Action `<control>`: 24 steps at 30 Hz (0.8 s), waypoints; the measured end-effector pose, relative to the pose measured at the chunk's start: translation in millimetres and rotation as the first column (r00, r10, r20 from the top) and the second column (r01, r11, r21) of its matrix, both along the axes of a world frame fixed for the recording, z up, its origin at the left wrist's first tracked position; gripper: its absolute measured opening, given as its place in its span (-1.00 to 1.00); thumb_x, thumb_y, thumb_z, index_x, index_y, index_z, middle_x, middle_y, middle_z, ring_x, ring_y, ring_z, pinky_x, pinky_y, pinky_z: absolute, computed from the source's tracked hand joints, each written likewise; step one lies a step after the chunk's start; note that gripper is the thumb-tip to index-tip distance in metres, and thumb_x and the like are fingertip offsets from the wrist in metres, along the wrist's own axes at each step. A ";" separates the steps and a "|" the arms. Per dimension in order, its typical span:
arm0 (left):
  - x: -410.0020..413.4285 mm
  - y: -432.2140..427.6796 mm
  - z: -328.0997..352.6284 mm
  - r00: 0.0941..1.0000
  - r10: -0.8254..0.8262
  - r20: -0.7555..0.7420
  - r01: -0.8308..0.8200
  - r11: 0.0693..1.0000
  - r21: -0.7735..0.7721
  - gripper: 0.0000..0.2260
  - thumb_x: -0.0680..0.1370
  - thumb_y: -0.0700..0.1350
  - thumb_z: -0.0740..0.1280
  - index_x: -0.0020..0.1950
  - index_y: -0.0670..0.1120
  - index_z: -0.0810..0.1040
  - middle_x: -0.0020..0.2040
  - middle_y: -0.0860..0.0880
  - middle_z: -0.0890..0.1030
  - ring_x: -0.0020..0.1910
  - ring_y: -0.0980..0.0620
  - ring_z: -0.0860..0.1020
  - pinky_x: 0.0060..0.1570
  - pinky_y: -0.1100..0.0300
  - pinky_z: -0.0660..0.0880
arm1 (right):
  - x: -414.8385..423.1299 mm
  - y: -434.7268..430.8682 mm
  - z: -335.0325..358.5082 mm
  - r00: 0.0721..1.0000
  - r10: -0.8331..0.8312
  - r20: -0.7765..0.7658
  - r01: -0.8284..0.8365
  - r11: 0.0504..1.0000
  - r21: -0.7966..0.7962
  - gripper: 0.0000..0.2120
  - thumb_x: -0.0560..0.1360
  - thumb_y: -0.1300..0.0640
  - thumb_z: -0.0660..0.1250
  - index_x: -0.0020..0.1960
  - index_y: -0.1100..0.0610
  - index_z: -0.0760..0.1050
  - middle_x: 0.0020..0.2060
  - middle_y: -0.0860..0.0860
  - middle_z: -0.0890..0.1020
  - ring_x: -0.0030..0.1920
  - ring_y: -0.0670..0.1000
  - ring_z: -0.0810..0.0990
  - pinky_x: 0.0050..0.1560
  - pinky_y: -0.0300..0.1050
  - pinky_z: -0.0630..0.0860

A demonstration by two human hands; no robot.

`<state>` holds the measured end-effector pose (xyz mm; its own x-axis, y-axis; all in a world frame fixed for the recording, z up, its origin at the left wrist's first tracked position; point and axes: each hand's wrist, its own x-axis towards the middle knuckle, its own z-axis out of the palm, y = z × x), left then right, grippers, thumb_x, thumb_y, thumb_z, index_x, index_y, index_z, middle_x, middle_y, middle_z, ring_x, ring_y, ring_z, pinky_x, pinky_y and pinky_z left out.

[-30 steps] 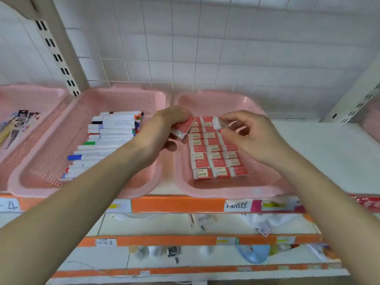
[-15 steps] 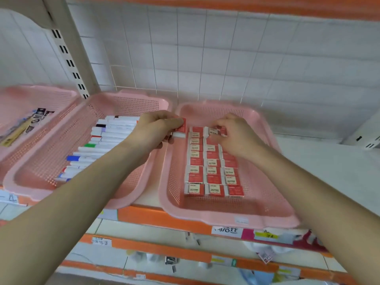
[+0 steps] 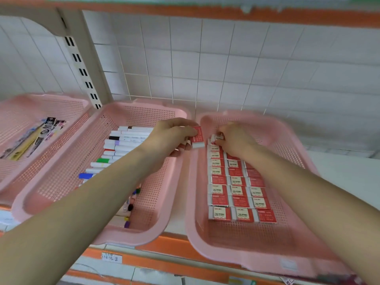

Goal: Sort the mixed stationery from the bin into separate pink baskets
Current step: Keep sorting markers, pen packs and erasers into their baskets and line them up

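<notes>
Shelf, pink basket: left hand pinches red eraser; right hand seemingly pinches top-row eraser.

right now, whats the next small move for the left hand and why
Probably ease the red eraser in the left hand rightward, down onto the far end of the eraser rows. It hangs over the rim of the right basket, beside the right hand, which pinches another eraser.

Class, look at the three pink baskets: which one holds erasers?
The rightmost basket: erasers lie in rows there; the middle basket holds markers, the leftmost basket pens.
</notes>
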<state>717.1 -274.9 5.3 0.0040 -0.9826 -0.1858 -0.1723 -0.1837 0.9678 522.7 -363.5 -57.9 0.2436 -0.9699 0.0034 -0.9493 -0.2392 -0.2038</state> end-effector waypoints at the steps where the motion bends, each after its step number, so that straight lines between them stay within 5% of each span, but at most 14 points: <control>1: 1.2 -2.2 0.4 1.000 0.002 0.004 -0.002 1.000 -0.003 -0.87 0.53 -0.19 0.40 0.04 -0.02 0.65 -0.30 -0.01 0.61 -0.45 0.12 0.52 -0.46 0.31 0.32 | -0.3 -0.5 0.4 1.000 0.001 0.021 -0.001 1.000 -0.002 -0.84 0.58 0.07 0.31 0.05 0.15 0.57 -0.01 0.07 0.60 -0.06 0.07 0.58 -0.04 -0.04 0.54; 9: -6.0 -11.7 3.8 0.999 0.005 0.045 -0.002 0.997 -0.071 -0.83 0.50 -0.12 0.49 0.06 -0.10 0.62 -0.26 -0.04 0.67 -0.43 0.11 0.51 -0.39 0.23 0.36 | -10.4 8.6 9.3 0.993 0.020 0.113 -0.011 0.997 -0.080 -0.80 0.59 0.02 0.30 0.16 0.06 0.57 0.08 -0.03 0.56 -0.03 -0.02 0.55 -0.11 -0.11 0.47; 15: -24.4 -12.0 7.6 0.997 -0.017 0.070 0.022 0.997 -0.068 -0.73 0.53 -0.06 0.47 0.15 -0.13 0.54 -0.36 0.00 0.63 -0.53 0.19 0.48 -0.46 0.29 0.35 | -22.8 46.4 43.4 0.873 0.317 0.372 -0.235 0.940 -0.250 -0.60 0.56 0.21 0.34 0.37 -0.01 0.46 0.14 -0.09 0.54 -0.07 -0.12 0.57 -0.11 -0.33 0.48; 21: -43.9 -8.0 7.2 0.992 -0.092 0.085 0.097 0.994 -0.050 -0.67 0.51 -0.11 0.49 0.19 -0.17 0.50 -0.42 -0.03 0.57 -0.55 0.17 0.44 -0.49 0.29 0.33 | -43.3 67.0 53.8 0.838 0.462 0.289 -0.385 0.877 -0.287 -0.45 0.46 0.29 0.41 0.38 -0.08 0.45 0.16 -0.23 0.50 0.10 -0.17 0.54 0.19 -0.21 0.47; 24: -50.8 -3.8 3.9 0.986 -0.126 0.109 0.131 0.991 -0.040 -0.65 0.49 -0.14 0.51 0.20 -0.17 0.49 -0.39 -0.05 0.57 -0.53 0.15 0.45 -0.49 0.28 0.33 | -54.4 73.3 53.7 0.840 0.452 0.299 -0.390 0.887 -0.246 -0.39 0.45 0.20 0.45 0.35 -0.27 0.35 0.13 -0.17 0.54 0.08 -0.12 0.55 0.18 -0.15 0.50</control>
<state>666.2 -278.7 9.1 -0.1057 -0.9838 -0.1449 -0.2941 -0.1083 0.9496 468.3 -290.2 -4.2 0.5820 -0.7500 0.3143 -0.6275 -0.6601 -0.4129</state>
